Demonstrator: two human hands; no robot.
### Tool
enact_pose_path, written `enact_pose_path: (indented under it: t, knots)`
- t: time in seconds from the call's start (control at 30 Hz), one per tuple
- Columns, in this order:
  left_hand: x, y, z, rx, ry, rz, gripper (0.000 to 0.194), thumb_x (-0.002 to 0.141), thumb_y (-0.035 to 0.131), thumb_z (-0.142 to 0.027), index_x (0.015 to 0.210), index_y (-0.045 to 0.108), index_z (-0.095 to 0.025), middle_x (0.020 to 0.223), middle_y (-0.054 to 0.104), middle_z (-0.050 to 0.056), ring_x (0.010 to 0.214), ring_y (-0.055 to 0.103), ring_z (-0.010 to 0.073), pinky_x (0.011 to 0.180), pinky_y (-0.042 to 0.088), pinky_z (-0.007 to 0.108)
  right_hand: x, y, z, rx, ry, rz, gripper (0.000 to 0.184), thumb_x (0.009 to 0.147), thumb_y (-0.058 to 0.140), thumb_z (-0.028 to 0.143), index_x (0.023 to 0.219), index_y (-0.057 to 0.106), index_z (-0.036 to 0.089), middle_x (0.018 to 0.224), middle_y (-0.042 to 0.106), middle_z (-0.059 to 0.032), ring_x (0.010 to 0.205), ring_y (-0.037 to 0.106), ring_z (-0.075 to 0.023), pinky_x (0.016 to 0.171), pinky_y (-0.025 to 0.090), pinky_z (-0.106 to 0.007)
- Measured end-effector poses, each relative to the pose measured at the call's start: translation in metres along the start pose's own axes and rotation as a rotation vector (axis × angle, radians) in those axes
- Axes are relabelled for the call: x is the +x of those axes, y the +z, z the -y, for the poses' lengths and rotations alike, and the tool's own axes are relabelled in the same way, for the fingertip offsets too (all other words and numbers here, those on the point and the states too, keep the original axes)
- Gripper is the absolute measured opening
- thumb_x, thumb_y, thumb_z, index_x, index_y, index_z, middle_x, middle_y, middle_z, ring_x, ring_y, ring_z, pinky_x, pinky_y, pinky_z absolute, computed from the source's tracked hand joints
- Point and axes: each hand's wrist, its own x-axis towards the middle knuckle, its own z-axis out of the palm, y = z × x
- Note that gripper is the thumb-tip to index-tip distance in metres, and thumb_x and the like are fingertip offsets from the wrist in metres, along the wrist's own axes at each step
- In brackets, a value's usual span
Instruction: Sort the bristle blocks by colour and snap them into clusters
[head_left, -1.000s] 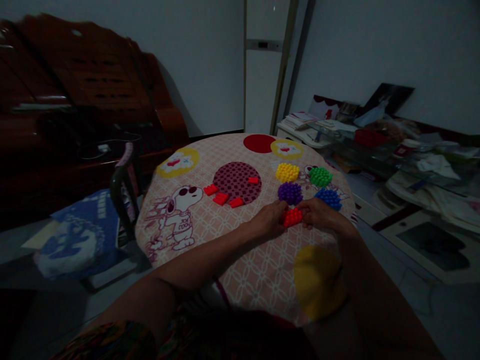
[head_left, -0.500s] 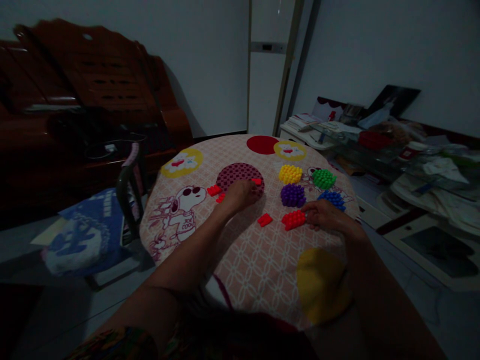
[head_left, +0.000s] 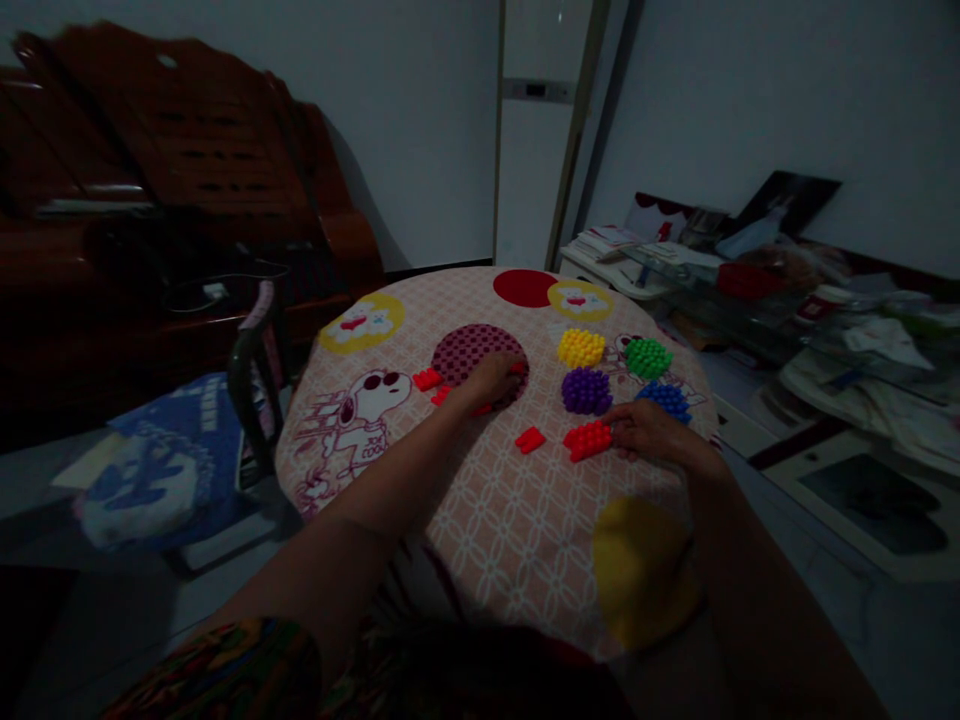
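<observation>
My left hand [head_left: 498,378] reaches over the dark red circle printed on the tablecloth, its fingers closed on a small red block [head_left: 518,370] that they partly cover. By the left wrist lie more red pieces, one red block [head_left: 427,379] farther left and another red block [head_left: 440,396] half behind the arm. My right hand [head_left: 637,430] has its thumb and fingertips on the right end of a knobbly red block stack [head_left: 588,440] lying on the table. Between the hands sits a loose red block [head_left: 530,440].
Beyond the right hand are yellow [head_left: 581,348], purple [head_left: 586,391], green [head_left: 649,357] and blue [head_left: 666,402] knobbly clusters on the round table [head_left: 510,540]. A folding chair [head_left: 255,370] stands left. A cluttered glass-topped cabinet [head_left: 697,290] is at right.
My left hand has shifted slightly right and its fingers cover more of the red block. A red piece now shows beside the left wrist. The right hand stays on the red stack.
</observation>
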Motion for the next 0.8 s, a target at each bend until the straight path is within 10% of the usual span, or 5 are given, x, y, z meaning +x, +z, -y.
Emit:
enact_pose_path:
  t: [0.43, 0.8]
  knots:
    - [-0.016, -0.010, -0.045, -0.310, 0.105, 0.060, 0.027, 0.073, 0.069, -0.016, 0.100, 0.068, -0.013, 0.092, 0.072, 0.004, 0.081, 0.065, 0.0163, 0.074, 0.049, 0.025, 0.001, 0.001, -0.001, 0.007, -0.026, 0.011, 0.025, 0.075, 0.059, 0.019, 0.096, 0.069, 0.012, 0.058, 0.064, -0.0003, 0.051, 0.061, -0.0128, 0.047, 0.045, -0.020]
    - [-0.009, 0.019, -0.087, -0.139, 0.372, 0.193, 0.031, 0.074, 0.062, -0.014, 0.103, 0.070, -0.016, 0.102, 0.074, 0.005, 0.092, 0.065, 0.0180, 0.081, 0.047, 0.024, -0.002, 0.000, 0.004, -0.009, -0.025, -0.001, 0.033, 0.072, 0.058, 0.014, 0.102, 0.070, 0.010, 0.060, 0.065, -0.0009, 0.052, 0.061, -0.0129, 0.047, 0.045, -0.020]
